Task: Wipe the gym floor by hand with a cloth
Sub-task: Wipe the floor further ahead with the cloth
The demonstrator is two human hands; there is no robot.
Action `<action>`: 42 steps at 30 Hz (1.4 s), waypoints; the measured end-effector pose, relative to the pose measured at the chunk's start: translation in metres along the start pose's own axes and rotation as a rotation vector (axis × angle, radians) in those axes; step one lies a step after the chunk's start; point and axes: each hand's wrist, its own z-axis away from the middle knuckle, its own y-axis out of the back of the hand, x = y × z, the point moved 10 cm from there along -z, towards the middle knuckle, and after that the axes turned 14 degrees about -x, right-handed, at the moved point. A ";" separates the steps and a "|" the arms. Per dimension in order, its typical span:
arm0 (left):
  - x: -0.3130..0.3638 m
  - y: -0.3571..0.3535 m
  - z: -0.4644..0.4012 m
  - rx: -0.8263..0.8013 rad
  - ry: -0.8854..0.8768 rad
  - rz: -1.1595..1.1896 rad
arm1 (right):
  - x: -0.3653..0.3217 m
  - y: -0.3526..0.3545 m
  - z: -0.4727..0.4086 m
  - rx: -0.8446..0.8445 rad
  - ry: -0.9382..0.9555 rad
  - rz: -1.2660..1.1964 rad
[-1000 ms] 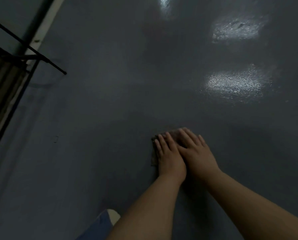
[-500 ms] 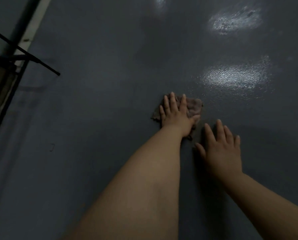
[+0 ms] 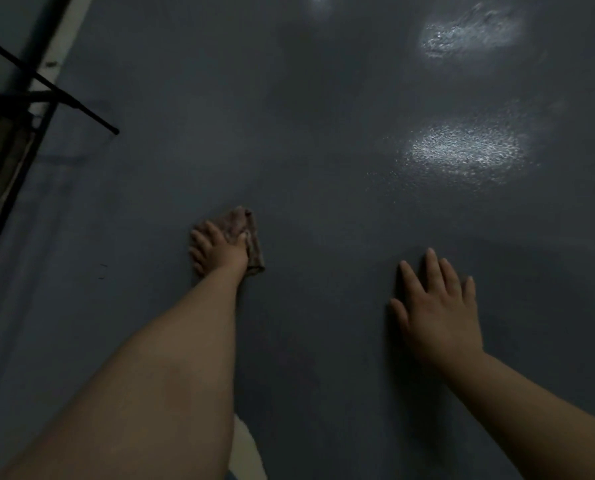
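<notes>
A small brownish cloth [image 3: 246, 233] lies bunched on the dark grey gym floor [image 3: 323, 116], a little left of centre. My left hand [image 3: 216, 249] presses down on it with the arm stretched forward; the fingers cover its left part and the thumb lies across it. The cloth's far and right edges stick out from under the hand. My right hand [image 3: 436, 306] rests flat on the bare floor well to the right, fingers spread, holding nothing.
A black metal frame [image 3: 47, 95] with thin bars stands at the left edge, along a pale strip [image 3: 55, 53] at the floor's border. Bright light reflections [image 3: 462, 150] shine on the floor at the upper right. A pale object [image 3: 246, 452] shows at the bottom under my left arm.
My right hand came off the cloth and settled flat on the floor to the right. My left hand pushed the cloth forward, then swept it left.
</notes>
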 end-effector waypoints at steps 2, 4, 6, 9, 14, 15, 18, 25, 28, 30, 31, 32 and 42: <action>0.014 -0.012 0.015 -0.001 -0.034 -0.008 | 0.002 -0.007 0.005 -0.027 -0.004 -0.005; 0.042 -0.041 0.044 -0.019 -0.136 -0.112 | 0.005 -0.013 0.010 -0.059 -0.016 -0.025; 0.071 -0.086 0.090 -0.061 -0.294 -0.239 | 0.008 -0.018 0.015 -0.083 -0.033 -0.049; 0.093 -0.136 0.145 -0.160 -0.476 -0.357 | 0.011 -0.022 0.022 -0.106 -0.047 -0.070; 0.062 -0.118 0.122 -0.164 -0.456 -0.422 | 0.008 -0.027 0.030 -0.143 -0.003 -0.071; 0.044 -0.108 0.112 -0.144 -0.391 -0.386 | 0.007 -0.030 0.031 -0.155 0.008 -0.065; -0.036 -0.077 0.084 -0.075 -0.120 -0.194 | 0.006 -0.037 0.035 -0.180 0.023 -0.036; -0.159 -0.062 0.090 0.038 0.331 0.314 | 0.009 -0.048 0.047 -0.197 0.040 -0.038; -0.119 -0.070 0.101 0.072 0.201 0.175 | 0.011 -0.053 0.049 -0.185 0.049 -0.036; -0.076 -0.090 0.120 0.056 0.038 -0.021 | 0.010 -0.056 0.051 -0.173 0.051 -0.036; -0.051 -0.106 0.136 0.032 -0.073 -0.110 | 0.010 -0.057 0.052 -0.161 0.050 -0.034; -0.026 -0.126 0.154 -0.003 -0.198 -0.179 | 0.011 -0.058 0.052 -0.149 0.048 -0.032; -0.011 -0.131 0.148 -0.102 -0.388 -0.334 | 0.013 -0.056 0.053 -0.131 0.072 -0.018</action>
